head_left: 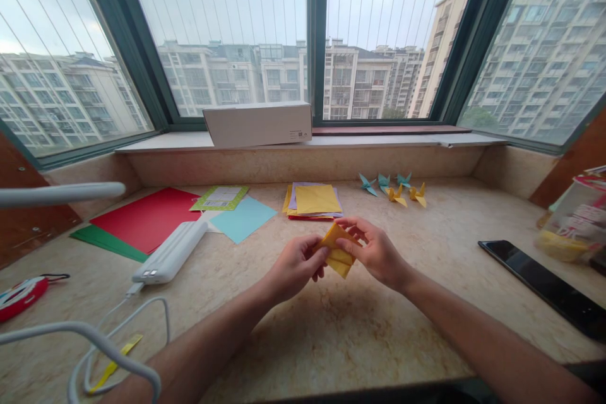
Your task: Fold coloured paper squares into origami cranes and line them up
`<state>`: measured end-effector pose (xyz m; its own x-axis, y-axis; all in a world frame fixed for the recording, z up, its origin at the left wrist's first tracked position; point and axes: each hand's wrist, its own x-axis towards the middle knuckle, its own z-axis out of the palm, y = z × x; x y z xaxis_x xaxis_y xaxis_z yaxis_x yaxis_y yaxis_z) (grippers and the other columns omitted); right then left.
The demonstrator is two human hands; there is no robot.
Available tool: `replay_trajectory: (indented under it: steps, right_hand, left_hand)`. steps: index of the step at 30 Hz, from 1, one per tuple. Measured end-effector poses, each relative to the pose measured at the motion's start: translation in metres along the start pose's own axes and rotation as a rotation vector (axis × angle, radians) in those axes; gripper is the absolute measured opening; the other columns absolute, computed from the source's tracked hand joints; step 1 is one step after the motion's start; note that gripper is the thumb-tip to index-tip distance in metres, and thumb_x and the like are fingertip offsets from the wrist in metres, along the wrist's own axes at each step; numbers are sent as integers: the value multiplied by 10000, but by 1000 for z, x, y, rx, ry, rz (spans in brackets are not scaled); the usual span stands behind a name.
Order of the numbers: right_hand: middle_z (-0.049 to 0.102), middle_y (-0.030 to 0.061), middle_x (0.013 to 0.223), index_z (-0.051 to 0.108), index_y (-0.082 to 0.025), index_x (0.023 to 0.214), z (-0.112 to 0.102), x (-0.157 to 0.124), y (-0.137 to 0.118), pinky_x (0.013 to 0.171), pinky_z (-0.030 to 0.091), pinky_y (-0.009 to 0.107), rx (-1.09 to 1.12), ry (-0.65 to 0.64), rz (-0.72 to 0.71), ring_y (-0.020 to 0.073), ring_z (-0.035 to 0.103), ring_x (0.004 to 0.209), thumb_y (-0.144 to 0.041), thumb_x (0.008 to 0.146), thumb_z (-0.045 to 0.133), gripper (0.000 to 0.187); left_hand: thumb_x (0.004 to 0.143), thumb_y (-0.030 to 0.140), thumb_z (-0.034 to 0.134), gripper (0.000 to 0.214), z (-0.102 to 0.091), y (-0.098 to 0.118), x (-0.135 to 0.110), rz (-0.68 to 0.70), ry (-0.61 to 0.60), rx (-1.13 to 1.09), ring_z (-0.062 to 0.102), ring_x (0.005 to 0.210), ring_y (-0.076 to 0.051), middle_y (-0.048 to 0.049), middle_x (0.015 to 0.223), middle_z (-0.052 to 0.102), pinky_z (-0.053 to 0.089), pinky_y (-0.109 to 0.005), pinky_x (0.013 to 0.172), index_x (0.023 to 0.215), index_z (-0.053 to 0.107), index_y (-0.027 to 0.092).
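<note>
A folded piece of yellow origami paper [344,263] is held up above the stone counter between both hands. My left hand [299,263] pinches its left edge, thumb in front and fingers behind. On the upper right side, my right hand [374,246] grips the same paper, its thumb pressed on the front face. Just beyond the hands lies a stack of square paper [318,199], yellow on top with purple and red sheets beneath. Behind my right hand stand several folded paper cranes, among them a blue crane [368,185] and a yellow crane [396,197].
On the left lie red paper [151,214], green paper [106,242], light blue paper [243,218] and a white power bank [170,252] with its cable [156,303]. A black phone [540,284] and a plastic container [575,221] are at right. A white box [258,124] stands on the windowsill.
</note>
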<state>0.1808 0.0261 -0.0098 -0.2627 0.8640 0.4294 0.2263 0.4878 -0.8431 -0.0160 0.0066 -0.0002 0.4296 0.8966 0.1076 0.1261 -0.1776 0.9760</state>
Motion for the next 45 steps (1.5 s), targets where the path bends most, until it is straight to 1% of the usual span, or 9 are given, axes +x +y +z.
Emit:
replay_trajectory:
  steps: [6,12,16,21,26,30,35,40,45]
  right_hand:
    - [650,45,966,576,-208,931,0,0,-1,707,519,299,52,-22,-39,162,602,802,-298,834,657,156]
    - [654,31,893,544,-209,964,-1,1,-3,666,522,287,246,-118,79,159,623,756,-397,811,698,287]
    - [663,15,805,545,-203,988,-3,2,-2,617,520,278,286,-104,145,161,635,695,-459,804,701,351]
    - [647,68,988,644,-209,1055,-7,2,-4,703,537,316,-33,35,-97,175,621,806,-365,882,627,233]
    - [597,79,1107,645,-273,1231,-9,0,-7,811,548,372,-230,45,-260,175,622,827,-284,942,530,312]
    - [618,83,1073,654,-255,1213,-9,0,-6,786,551,370,-236,55,-273,178,622,799,-288,939,539,299]
    - [671,70,993,695,-223,966,-9,1,-8,744,536,347,-162,57,-233,197,630,835,-325,901,610,148]
    - [672,74,1029,688,-241,1107,-9,0,-12,893,508,409,-188,12,-212,232,619,969,-324,853,688,267]
    - [605,86,1125,716,-282,1117,-8,-2,-8,977,482,424,-155,-30,-245,238,577,1104,-275,902,619,236]
  left_hand:
    - [895,490,546,376,-1,-5,1,17,26,41,488,477,-89,18,579,540,380,-179,428,924,633,125]
    - [897,467,555,354,-1,0,-1,76,107,74,501,493,-88,7,631,563,386,-174,419,988,648,138]
    - [894,461,562,352,0,3,-2,77,116,83,514,502,-95,4,626,571,391,-178,421,991,657,136]
    - [893,457,566,388,-1,3,-1,61,131,30,508,496,-96,8,614,563,392,-177,409,1063,644,118]
    - [899,443,567,443,-3,0,3,57,152,-76,479,462,-89,26,583,530,407,-173,388,1187,601,109]
    - [899,449,571,484,-3,-3,5,63,174,-117,482,439,-83,25,628,557,421,-173,368,1284,540,157]
    - [905,461,553,469,-2,-4,3,79,168,-77,486,438,-75,0,697,606,417,-171,365,1283,544,183]
    - [927,439,519,394,-1,-4,1,106,155,6,522,504,-90,-32,754,635,419,-168,388,1210,582,172]
    - [933,424,516,362,-1,-6,2,134,162,-28,557,525,-115,-25,699,614,461,-195,400,1152,611,151]
